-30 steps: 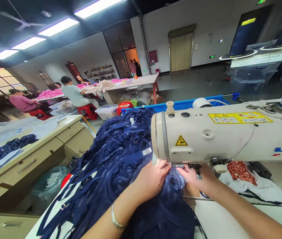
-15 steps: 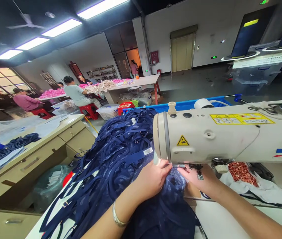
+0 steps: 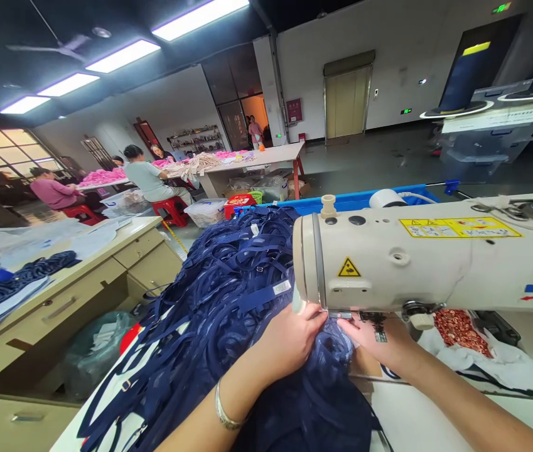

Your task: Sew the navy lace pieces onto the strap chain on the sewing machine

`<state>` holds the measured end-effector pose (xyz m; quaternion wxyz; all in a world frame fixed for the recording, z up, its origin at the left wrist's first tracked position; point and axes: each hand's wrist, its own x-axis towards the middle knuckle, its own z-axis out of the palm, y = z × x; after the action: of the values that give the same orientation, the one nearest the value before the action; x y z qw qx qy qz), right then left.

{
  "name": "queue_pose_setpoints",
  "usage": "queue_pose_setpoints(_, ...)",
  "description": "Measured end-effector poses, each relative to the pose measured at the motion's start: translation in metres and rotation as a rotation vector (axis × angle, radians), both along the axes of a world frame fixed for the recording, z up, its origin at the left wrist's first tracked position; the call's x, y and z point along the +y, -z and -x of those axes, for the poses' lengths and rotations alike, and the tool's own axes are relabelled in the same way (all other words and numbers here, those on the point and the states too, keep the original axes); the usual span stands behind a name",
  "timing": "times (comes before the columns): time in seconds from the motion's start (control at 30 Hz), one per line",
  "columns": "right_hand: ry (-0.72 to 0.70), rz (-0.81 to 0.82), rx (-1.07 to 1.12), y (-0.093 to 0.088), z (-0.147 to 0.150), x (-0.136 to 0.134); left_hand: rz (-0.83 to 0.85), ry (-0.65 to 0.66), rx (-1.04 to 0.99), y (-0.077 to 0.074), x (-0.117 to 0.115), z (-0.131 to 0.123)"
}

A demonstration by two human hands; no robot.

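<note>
A white sewing machine (image 3: 374,260) reaches in from the right, its head above my two hands. My left hand (image 3: 289,339) is closed, with thumb and fingers pinching the navy bra (image 3: 336,345) just left of the needle area. On the other side, my right hand (image 3: 379,339) lies partly under the machine arm, fingers closed on the same bra near the presser foot. The needle and the exact stitching spot are hidden by my fingers and the machine head. Lace and dark fabric from the bra hang toward me over the table edge.
A large heap of navy bras with straps (image 3: 228,295) covers the table at left. Copper-coloured small parts (image 3: 461,333) lie on white cloth (image 3: 506,367) behind my right arm. A beige drawer desk (image 3: 82,282) stands left. Several people sit at a long table (image 3: 266,156) farther back.
The whole view has shifted very slightly. Both hands keep almost the same place and grip on the bra at the machine. A person by the far doorway has moved a little.
</note>
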<state>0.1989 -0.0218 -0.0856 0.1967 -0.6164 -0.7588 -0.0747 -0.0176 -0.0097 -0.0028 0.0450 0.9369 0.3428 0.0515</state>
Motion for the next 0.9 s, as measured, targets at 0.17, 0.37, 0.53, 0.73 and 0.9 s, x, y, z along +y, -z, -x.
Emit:
queue_pose_setpoints(0.17, -0.032, -0.025, -0.019, -0.0019, 0.0021, 0.0032, 0.004, -0.002, 0.008, -0.0012, -0.0002, -0.0005)
queue_pose_setpoints(0.37, -0.042, -0.036, 0.055, 0.0011, 0.0012, 0.0033, 0.009, -0.004, 0.01, -0.0014, -0.0008, 0.0)
queue_pose_setpoints(0.53, -0.048, -0.045, 0.046, 0.0003, 0.0021, 0.0031, 0.014, -0.007, 0.004, -0.0022, -0.0012, 0.0001)
queue_pose_setpoints(0.73, -0.043, -0.079, 0.052, 0.0026, 0.0029, 0.0053, 0.01, -0.011, -0.015, -0.0003, -0.001, 0.0002)
queue_pose_setpoints(0.9, -0.033, -0.064, -0.006, 0.0028, 0.0012, 0.0051, 0.005, -0.015, -0.007, 0.002, -0.001, 0.0011)
